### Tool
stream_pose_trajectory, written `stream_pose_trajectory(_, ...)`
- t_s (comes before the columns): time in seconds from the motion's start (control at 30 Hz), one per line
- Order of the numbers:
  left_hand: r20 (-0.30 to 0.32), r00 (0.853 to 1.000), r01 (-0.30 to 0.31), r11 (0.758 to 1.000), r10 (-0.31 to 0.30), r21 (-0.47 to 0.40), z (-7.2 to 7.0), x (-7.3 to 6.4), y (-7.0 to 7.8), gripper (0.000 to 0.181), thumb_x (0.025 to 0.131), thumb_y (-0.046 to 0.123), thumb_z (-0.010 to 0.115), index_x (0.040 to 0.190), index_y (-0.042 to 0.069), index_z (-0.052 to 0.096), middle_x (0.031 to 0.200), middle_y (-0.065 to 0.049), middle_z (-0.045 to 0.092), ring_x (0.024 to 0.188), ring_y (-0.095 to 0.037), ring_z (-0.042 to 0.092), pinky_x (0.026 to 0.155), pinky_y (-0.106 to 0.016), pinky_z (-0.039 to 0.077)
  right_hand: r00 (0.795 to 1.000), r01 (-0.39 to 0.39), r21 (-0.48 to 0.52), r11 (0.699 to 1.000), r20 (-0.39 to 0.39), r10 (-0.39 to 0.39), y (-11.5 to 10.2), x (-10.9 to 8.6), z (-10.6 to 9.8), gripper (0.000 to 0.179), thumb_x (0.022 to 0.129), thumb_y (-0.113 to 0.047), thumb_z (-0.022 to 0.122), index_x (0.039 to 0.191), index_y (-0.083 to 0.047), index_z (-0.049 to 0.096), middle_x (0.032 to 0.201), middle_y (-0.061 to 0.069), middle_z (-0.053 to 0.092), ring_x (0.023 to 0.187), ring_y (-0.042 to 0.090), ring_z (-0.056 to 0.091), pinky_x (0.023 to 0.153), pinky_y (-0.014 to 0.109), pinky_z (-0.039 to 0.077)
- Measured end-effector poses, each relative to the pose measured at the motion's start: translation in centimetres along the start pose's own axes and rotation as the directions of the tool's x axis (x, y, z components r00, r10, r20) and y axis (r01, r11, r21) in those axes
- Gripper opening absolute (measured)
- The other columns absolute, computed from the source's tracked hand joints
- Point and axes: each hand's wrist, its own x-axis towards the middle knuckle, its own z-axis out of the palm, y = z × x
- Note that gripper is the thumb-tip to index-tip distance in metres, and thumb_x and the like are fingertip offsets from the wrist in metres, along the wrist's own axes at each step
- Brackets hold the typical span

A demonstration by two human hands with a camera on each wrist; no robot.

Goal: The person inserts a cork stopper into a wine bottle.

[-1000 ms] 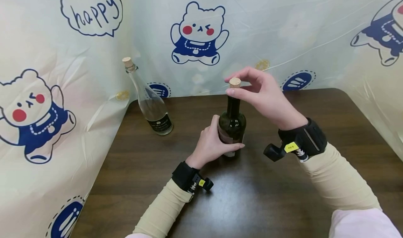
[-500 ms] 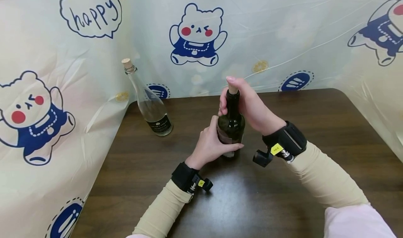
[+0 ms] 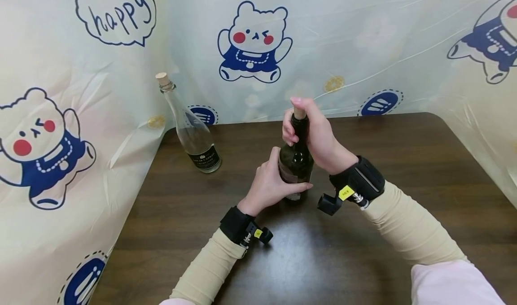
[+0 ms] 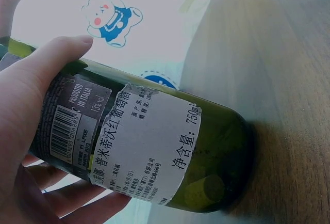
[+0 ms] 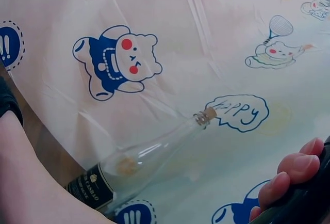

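A dark green wine bottle (image 3: 296, 161) stands upright on the table, a pale cork (image 3: 299, 113) in its mouth. Low on the bottle's body, my left hand (image 3: 271, 186) grips it, thumb on the near side. My right hand (image 3: 321, 137) curls its fingers round the neck, with the thumb raised against the cork. In the left wrist view, printed labels (image 4: 149, 141) cover the bottle's side, and a pale shape shows through the glass close to the base. Right fingertips (image 5: 299, 167) wrap the dark neck at the lower right corner of the right wrist view.
A clear glass bottle (image 3: 194, 137) with a cork stopper and black label stands at the back left of the brown wooden table (image 3: 173, 220). Behind the table hangs a pale sheet (image 3: 335, 31) printed with bears, close to the back edge.
My right hand has gone from the top of the cork to wrapping the bottle's neck, its forearm shifting left, then slightly lower. The left hand keeps its grip in place.
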Motion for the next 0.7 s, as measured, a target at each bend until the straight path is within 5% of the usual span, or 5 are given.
stream_pose_trajectory(0.5, -0.005, 1.000, 0.004, 1.000, -0.004, 0.002, 0.17, 0.02, -0.04, 0.082, 0.067, 0.066, 0.082, 0.119, 0.017, 0.042, 0.087, 0.003, 0.062, 0.080, -0.011, 0.062, 0.070, -0.036, 0.054, 1.000, 0.011, 0.015, 1.000, -0.021, -0.011, 0.09, -0.01, 0.11, 0.055, 0.103, -0.040, 0.030, 0.060, -0.008, 0.042, 0.057, 0.003, 0.038, 0.055, 0.021, 0.038, 0.061, 0.033, 0.038)
stream_pose_trajectory(0.7, 0.008, 1.000, -0.002, 1.000, 0.002, -0.018, -0.08, -0.05, -0.12, 0.089, 0.067, 0.067, 0.082, 0.129, 0.016, 0.042, 0.094, 0.002, 0.064, 0.084, -0.012, 0.064, 0.073, -0.037, 0.055, 0.999, 0.052, -0.111, 0.992, -0.004, -0.053, 0.62, -0.56, -0.51, 0.058, 0.106, -0.047, 0.032, 0.086, -0.003, 0.064, 0.077, 0.008, 0.064, 0.082, 0.026, 0.059, 0.090, 0.042, 0.046)
